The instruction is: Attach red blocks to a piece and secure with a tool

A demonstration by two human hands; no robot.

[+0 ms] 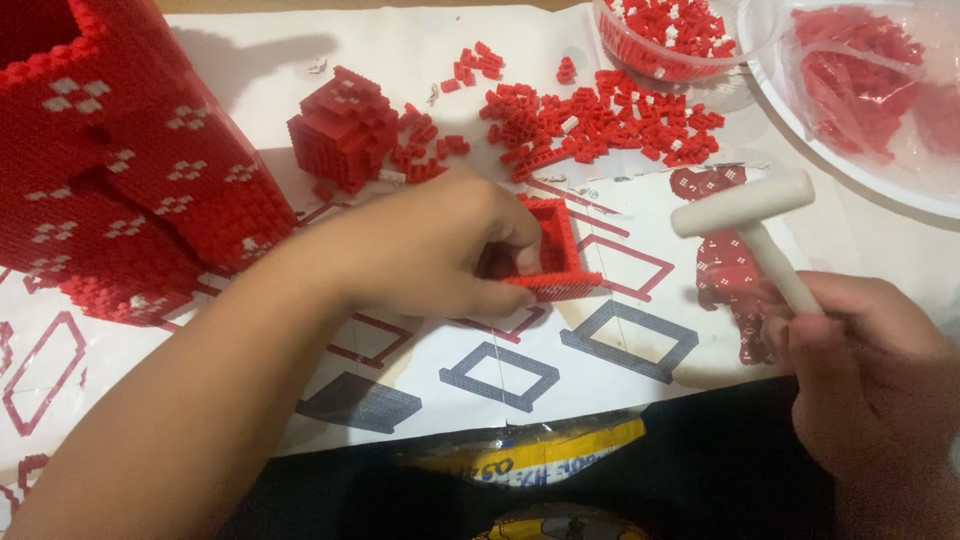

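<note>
The left hand (440, 245) pinched a small square red brick frame (552, 250), its fingers (500, 297) clamped along the frame's near-left edge. Right of the frame, the right hand (870, 370) gripped a white mallet (750, 225).

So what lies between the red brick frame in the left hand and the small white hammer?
In the head view, only printed instruction sheet lies between the red brick frame and the white hammer; no loose bricks there.

Red brick frame (553, 250) half hidden by left hand (430, 250); mallet (745, 215) blurred.
</note>
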